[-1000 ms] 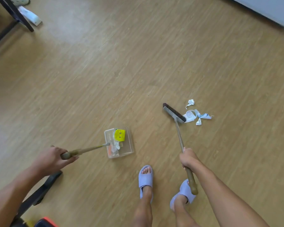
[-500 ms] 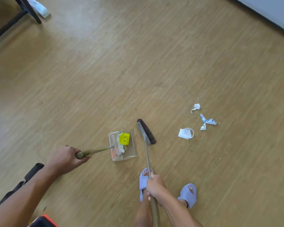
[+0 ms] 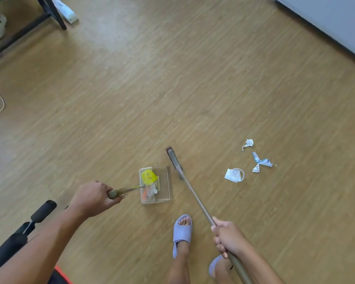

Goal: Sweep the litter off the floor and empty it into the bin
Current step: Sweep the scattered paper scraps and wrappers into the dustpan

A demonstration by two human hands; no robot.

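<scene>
Both hands grip handles, left (image 3: 92, 198) the clear dustpan (image 3: 162, 187), right (image 3: 229, 239) the broom (image 3: 175, 160); crumpled white litter (image 3: 235, 175) lies beside.

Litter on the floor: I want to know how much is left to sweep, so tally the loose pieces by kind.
White crumpled paper scraps: 2
Blue-and-white torn wrapper: 1
White packet with clear round lid: 1
Total: 4

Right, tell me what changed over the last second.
The broom head swung left from the paper scraps to the clear dustpan; the scraps stayed on the floor. The right hand still grips the broom, the left hand the dustpan handle.
</scene>
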